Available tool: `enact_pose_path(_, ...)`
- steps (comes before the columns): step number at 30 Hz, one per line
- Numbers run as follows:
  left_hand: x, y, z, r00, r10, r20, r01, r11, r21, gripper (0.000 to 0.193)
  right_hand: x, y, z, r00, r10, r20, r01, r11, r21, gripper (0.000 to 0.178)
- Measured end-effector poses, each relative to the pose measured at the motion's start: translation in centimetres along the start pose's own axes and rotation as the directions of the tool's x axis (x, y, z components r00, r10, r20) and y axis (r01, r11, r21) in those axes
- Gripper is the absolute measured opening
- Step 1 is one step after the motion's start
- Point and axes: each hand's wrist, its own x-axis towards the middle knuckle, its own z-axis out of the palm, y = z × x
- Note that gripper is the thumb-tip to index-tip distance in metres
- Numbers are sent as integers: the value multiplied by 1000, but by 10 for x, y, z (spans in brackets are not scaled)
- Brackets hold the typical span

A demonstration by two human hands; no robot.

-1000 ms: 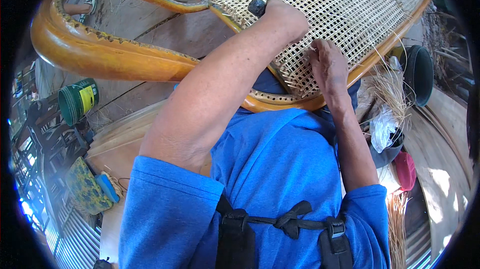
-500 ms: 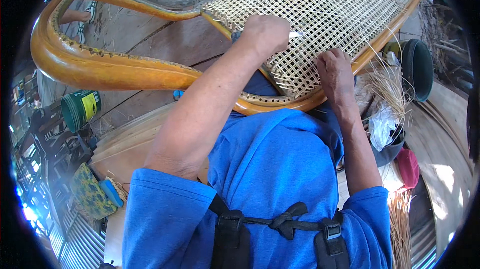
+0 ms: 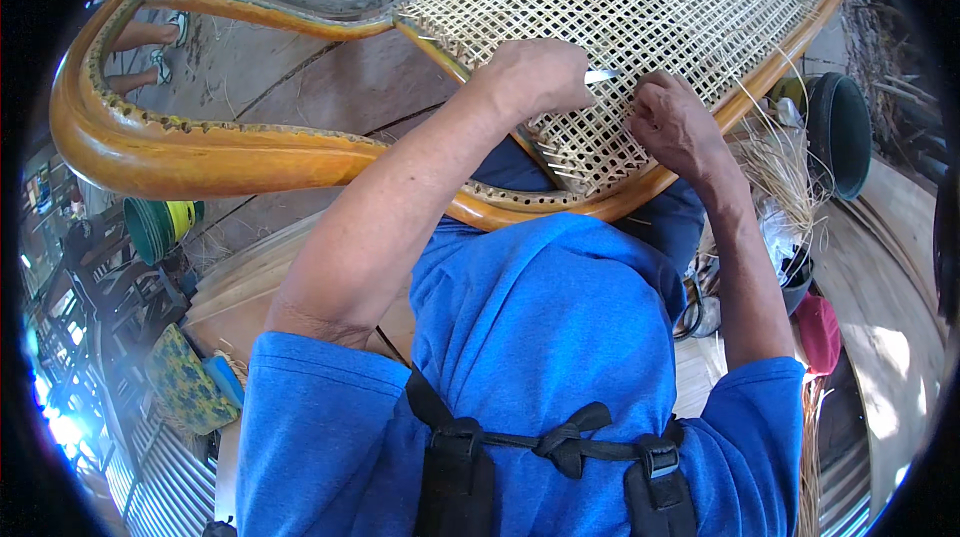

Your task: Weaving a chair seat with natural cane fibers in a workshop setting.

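A curved wooden chair frame (image 3: 200, 152) with a woven cane panel (image 3: 650, 7) lies across my lap. My left hand (image 3: 540, 72) rests on the weave, closed around a thin metal tool (image 3: 603, 76) whose tip points right. My right hand (image 3: 675, 122) is just beside that tip, fingers pinched on the cane weave near the frame's lower rim. Loose cane strand ends (image 3: 560, 159) stick out along the unfinished edge below my hands.
A bundle of loose cane strands (image 3: 785, 172) and a dark green bowl (image 3: 835, 132) lie at my right. A green and yellow tin (image 3: 160, 227) stands on the plank floor at left. Another person's sandalled feet (image 3: 150, 47) show at upper left.
My left hand slid from the panel's left edge toward the right, bringing the tool tip up to my right hand. The right hand stayed at the weave's lower edge.
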Motion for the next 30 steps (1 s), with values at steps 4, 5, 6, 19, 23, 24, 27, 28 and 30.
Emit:
enact_pose_path(4, 0, -6, -3, 996, 33, -79, -28, 998, 65, 37, 4, 7, 7, 997, 56, -53, -56, 998, 9, 11)
enact_pose_path(5, 1, -8, -4, 998, 24, -66, -17, 994, 106, 37, 6, 8, 10, 996, 57, -67, -59, 998, -28, 10)
enact_pose_path(6, 1, -9, -6, 998, 17, -55, -8, 989, 149, 37, 7, 9, 12, 994, 62, -86, -67, 996, -66, 9)
enact_pose_path(19, 0, -2, -35, 931, -316, 181, 256, 921, 292, 25, 2, 14, 14, 991, 17, -135, -16, 1000, 10, 9)
enact_pose_path(23, -4, -4, -34, 945, -290, 150, 227, 913, 339, 26, 3, 16, 17, 990, 54, -128, -56, 998, -8, 11)
enact_pose_path(24, -6, -5, -33, 952, -284, 115, 236, 919, 316, 28, 3, 16, 17, 990, 58, -128, -55, 998, 27, 13)
enact_pose_path(27, -7, -6, -35, 919, -352, 179, 281, 902, 329, 29, 1, 15, 17, 985, 19, -169, -13, 999, 35, 14)
enact_pose_path(28, -8, -6, -36, 922, -341, 182, 267, 902, 339, 30, 0, 15, 18, 982, 11, -191, -5, 999, 32, 14)
enact_pose_path(30, -11, -7, -39, 926, -332, 181, 259, 906, 334, 30, -1, 14, 18, 985, 30, -171, -23, 999, 46, 14)
